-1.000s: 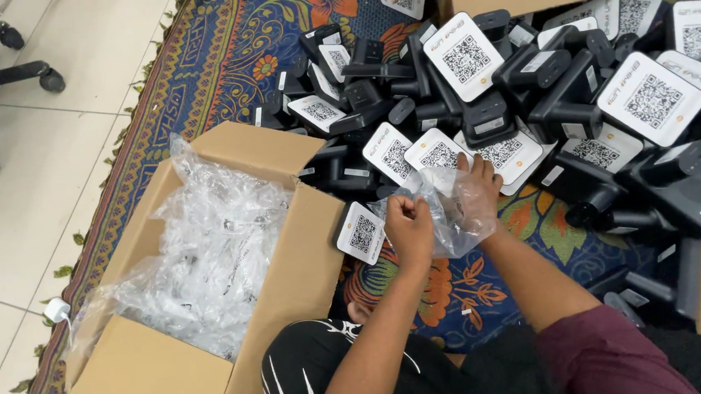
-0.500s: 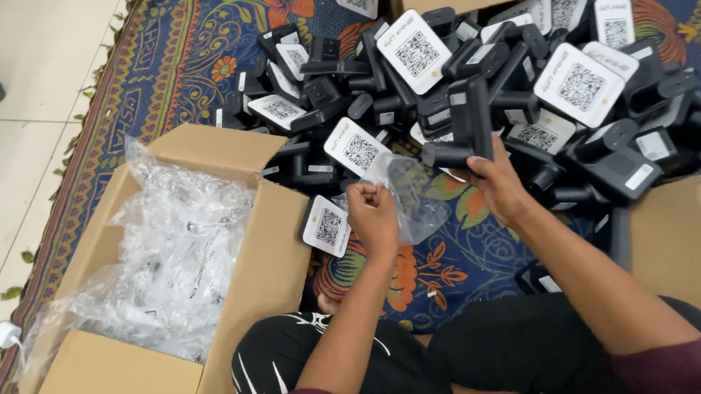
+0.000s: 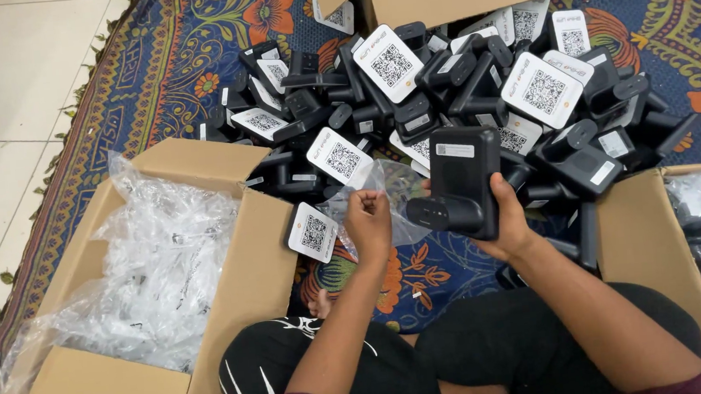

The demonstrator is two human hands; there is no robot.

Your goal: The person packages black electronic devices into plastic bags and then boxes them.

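The right hand (image 3: 509,221) is clasped around a matte black, boxy plastic stand (image 3: 459,181), held over the patterned rug (image 3: 144,63) before a heap of stands (image 3: 443,96). The left hand (image 3: 368,219) pinches a crinkly clear bag (image 3: 383,187) beside it.

Right-hand box (image 3: 623,224) cut by frame edge; right hand (image 3: 504,217) fingers hidden behind black device (image 3: 459,179)

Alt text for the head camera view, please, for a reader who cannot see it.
A seated person's right hand holds a black device while the left hand pinches a clear plastic bag beside it. Ahead lies a pile of similar black devices on a patterned rug; a cardboard box of clear bags sits at left.
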